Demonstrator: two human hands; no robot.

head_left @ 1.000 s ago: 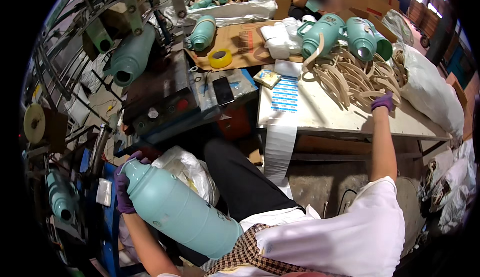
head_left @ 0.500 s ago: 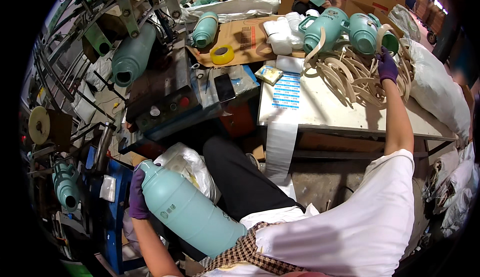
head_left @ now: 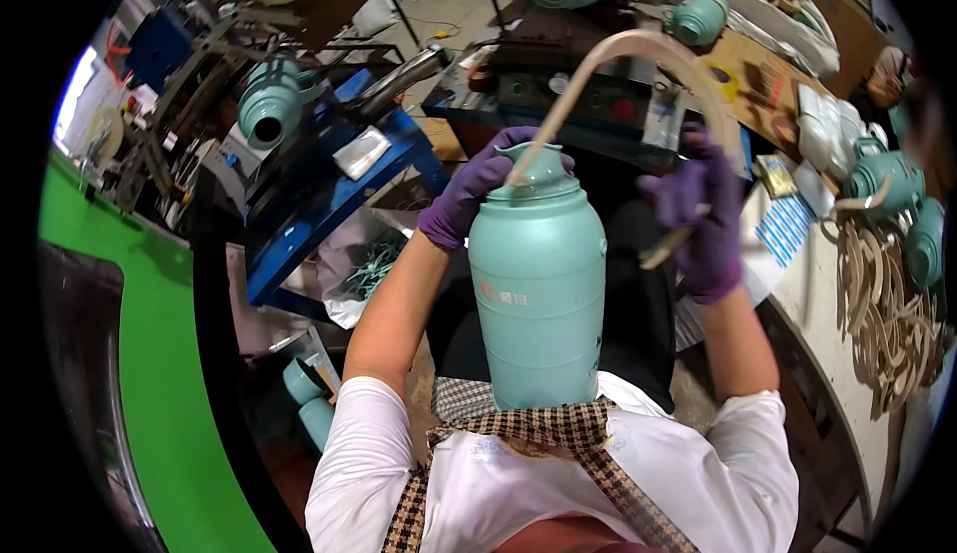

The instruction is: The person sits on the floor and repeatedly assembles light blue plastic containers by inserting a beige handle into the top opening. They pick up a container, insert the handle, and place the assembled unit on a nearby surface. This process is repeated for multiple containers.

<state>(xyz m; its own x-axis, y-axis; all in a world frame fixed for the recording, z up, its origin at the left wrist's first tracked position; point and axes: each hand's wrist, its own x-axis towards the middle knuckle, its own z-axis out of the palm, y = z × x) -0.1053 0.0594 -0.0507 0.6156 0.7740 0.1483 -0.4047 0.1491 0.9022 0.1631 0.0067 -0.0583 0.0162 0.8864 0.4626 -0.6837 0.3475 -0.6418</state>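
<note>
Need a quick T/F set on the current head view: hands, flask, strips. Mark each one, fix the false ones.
1. The left hand has its grip on the neck of the green flask. True.
2. The person's gloves are white. False: the gloves are purple.
3. The right hand holds a beige strip that arches up in a curve. True.
4. A pile of strips lies on the white table to the right. True.
5. The flask in the left hand stands on that table. False: it is at the person's lap, its base by the checked apron.
</note>
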